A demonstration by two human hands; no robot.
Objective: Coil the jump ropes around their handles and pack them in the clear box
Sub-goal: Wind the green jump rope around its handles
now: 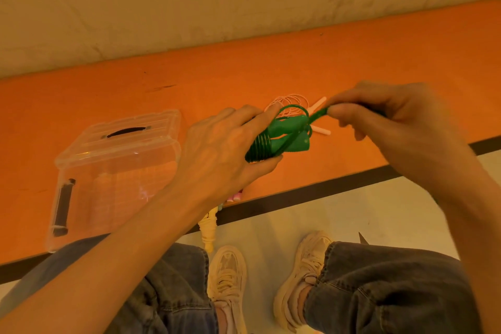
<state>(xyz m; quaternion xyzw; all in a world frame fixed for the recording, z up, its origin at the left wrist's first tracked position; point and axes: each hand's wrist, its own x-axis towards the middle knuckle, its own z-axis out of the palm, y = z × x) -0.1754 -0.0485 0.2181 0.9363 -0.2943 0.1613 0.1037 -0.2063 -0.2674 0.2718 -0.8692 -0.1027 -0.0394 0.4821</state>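
- Seen from the head camera, the person sits at an orange desk [271, 62], knees and pale shoes showing below its edge.
- The left hand [219, 149] holds the green rope [279, 138] above the desk, its fingers [260, 114] curled round the two handles, which lie side by side.
- Several turns of green cord are already wound tight round the handle ends nearest the palm; a loose loop stands up above them.
- The right hand [379, 114] pinches the free green cord between thumb and fingertips, and the cord runs taut down to the handles.
- Behind the green rope, a pink rope [295, 102] lies uncoiled on the desk, its pale handles poking out to the right.
- The clear box [113, 171] sits on the desk to the left, well apart from the hands, lid [130, 130] tipped open behind it, a dark latch on its near side.
- A yellow rope [208, 228], already coiled, hangs over the desk's near edge, partly hidden by the left forearm.
- Beside it, something small and pink shows; I cannot tell what.
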